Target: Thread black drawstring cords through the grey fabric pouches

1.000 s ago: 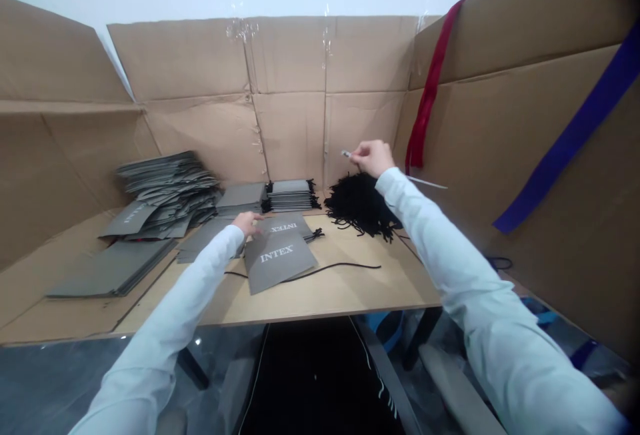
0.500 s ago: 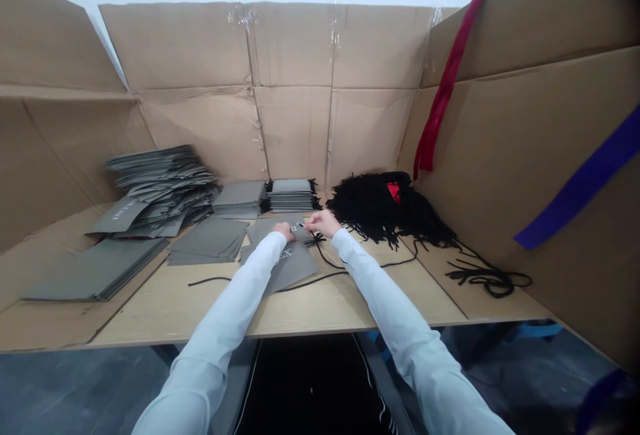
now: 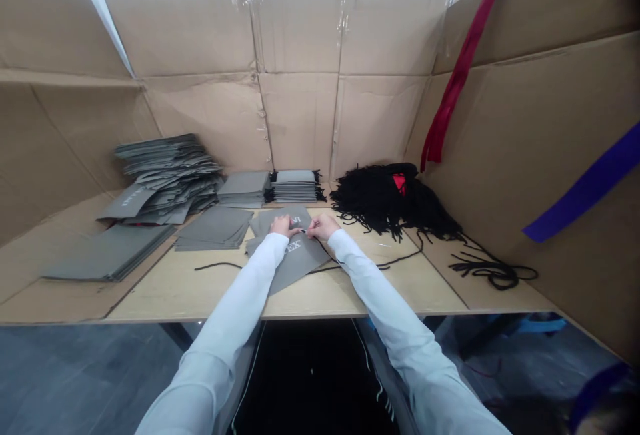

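Flat grey paper bags with white lettering lie in the middle of the table, the nearest grey bag [image 3: 299,267] slanting toward me. My left hand [image 3: 283,226] is closed on the upper edge of this bag, thumb toward the right hand. Close beside it, my right hand [image 3: 324,227] pinches a black cord at the bag's edge; the fingertips partly hide it. Another printed bag [image 3: 295,212] lies just behind the hands. A loose black cord [image 3: 220,265] runs across the table and under the bag and my right forearm.
Grey bag stacks [image 3: 170,178] fill the left side, with flat bags [image 3: 215,227] nearer me. A stack with black cord ends [image 3: 296,187] stands at the back. A black cord heap [image 3: 383,198] lies right. Cardboard walls [image 3: 300,35] enclose the table; red ribbon [image 3: 457,75] hangs right.
The view has tilted down slightly. The near bag has shifted right and up between my hands. The cord ends that showed beneath my right fingers are now out of sight.
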`<state>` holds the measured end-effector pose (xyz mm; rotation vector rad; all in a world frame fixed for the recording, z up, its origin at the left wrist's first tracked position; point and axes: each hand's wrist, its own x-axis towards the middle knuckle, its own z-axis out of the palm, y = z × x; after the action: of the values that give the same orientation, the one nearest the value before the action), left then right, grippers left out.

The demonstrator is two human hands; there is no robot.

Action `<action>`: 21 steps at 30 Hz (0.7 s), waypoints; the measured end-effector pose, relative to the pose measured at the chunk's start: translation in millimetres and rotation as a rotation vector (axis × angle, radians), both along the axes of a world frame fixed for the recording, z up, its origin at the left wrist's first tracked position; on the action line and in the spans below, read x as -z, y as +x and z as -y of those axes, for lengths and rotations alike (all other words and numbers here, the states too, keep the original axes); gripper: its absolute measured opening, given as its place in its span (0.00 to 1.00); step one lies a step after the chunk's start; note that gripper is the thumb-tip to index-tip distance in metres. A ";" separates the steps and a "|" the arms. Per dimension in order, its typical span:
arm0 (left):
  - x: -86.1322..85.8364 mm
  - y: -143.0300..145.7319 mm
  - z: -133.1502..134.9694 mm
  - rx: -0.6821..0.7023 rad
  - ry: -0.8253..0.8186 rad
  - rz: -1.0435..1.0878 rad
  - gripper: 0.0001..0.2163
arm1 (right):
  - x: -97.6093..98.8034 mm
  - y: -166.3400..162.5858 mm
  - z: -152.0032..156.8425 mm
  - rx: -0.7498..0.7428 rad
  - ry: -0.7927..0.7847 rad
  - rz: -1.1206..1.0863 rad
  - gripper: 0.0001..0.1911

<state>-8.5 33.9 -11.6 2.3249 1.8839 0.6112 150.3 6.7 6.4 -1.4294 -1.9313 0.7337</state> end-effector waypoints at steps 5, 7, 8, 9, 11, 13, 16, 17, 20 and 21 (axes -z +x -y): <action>-8.2 -2.5 7.3 0.045 0.098 0.108 0.11 | -0.9 1.2 6.7 -0.096 -0.095 0.016 0.02; -11.1 -2.4 9.5 0.032 0.101 0.147 0.09 | -1.6 1.6 8.8 -0.109 -0.076 0.012 0.03; -11.9 -2.1 10.1 0.033 0.084 0.162 0.09 | -1.9 1.8 9.6 -0.116 -0.065 0.014 0.03; -12.3 -1.6 10.5 0.040 0.062 0.172 0.09 | -2.2 1.8 10.2 -0.121 -0.055 0.020 0.03; -12.1 -0.2 10.6 0.054 0.019 0.178 0.09 | -2.2 1.7 10.6 -0.126 -0.032 0.038 0.03; -11.3 1.0 10.1 0.070 -0.019 0.173 0.10 | -1.3 1.3 10.1 -0.133 -0.001 0.066 0.03; -13.0 0.7 9.7 0.082 -0.082 0.168 0.09 | 0.0 0.5 8.8 -0.154 0.046 0.106 0.04; -15.2 -0.2 10.1 0.085 -0.084 0.174 0.09 | -0.3 0.4 8.7 -0.165 0.052 0.115 0.04; -29.1 -3.9 13.6 0.114 0.025 0.257 0.08 | -5.6 1.2 11.7 -0.191 0.076 0.153 0.04; -36.0 -5.0 15.8 0.132 0.086 0.314 0.08 | -9.4 2.0 13.9 -0.177 0.120 0.178 0.05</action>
<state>-13.5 18.1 24.3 2.2206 1.5817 0.9911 152.3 -7.3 15.8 -1.3003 -2.2213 0.5739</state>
